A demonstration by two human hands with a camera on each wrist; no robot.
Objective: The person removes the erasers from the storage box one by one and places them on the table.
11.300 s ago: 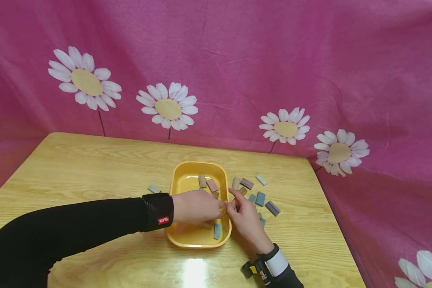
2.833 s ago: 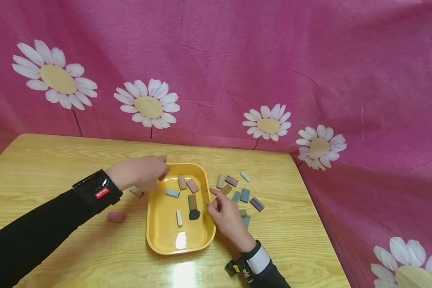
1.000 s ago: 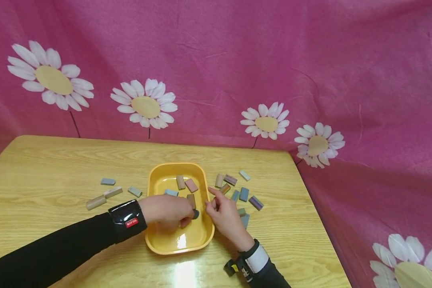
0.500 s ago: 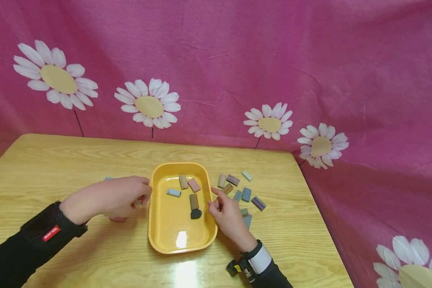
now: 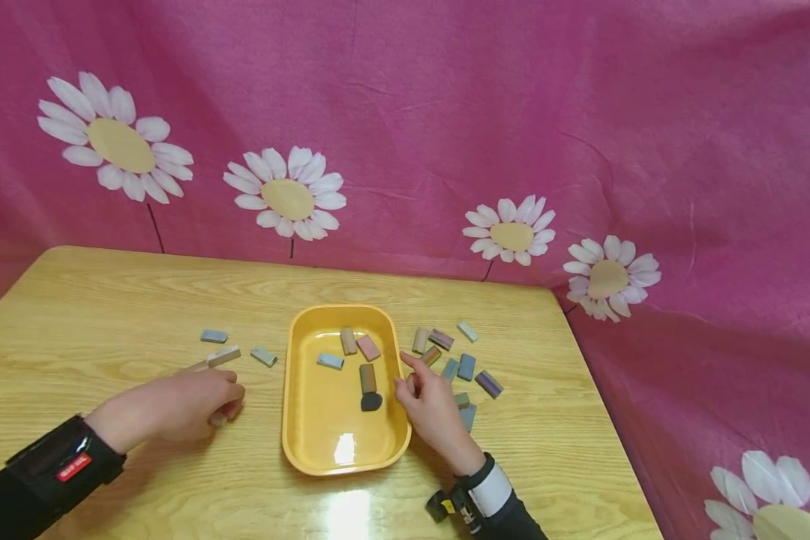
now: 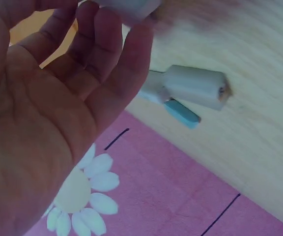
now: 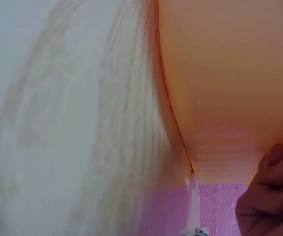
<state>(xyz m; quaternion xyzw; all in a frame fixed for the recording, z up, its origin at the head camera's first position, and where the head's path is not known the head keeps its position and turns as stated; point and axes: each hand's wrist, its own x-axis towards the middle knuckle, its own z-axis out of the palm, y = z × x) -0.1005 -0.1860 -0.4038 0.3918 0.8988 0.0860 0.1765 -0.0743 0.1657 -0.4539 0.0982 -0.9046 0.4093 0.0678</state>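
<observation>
My left hand (image 5: 182,405) is over the table left of the tray, palm down, fingers curled. In the left wrist view its fingertips pinch a pale block (image 6: 131,7), partly cut off by the frame's top. My right hand (image 5: 435,409) grips the right rim of the yellow tray (image 5: 340,469), thumb and index finger at the edge; the right wrist view shows its curled fingers (image 7: 271,191) beside the tray wall. In the tray lie a tan block (image 5: 348,341), a pink block (image 5: 368,347), a pale blue block (image 5: 330,361), a brown block (image 5: 367,379) and a black block (image 5: 371,402).
Left of the tray lie a blue-grey block (image 5: 214,336), a whitish block (image 5: 223,355) and a greenish-grey block (image 5: 264,356). Several blocks, among them a purple block (image 5: 489,384), lie right of the tray. A pink flowered cloth (image 5: 405,150) hangs behind the wooden table (image 5: 547,450).
My left hand has taken the white block from the tray and moved left, out over the table. It now covers the spot of a loose pink block. My right hand stays at the rim.
</observation>
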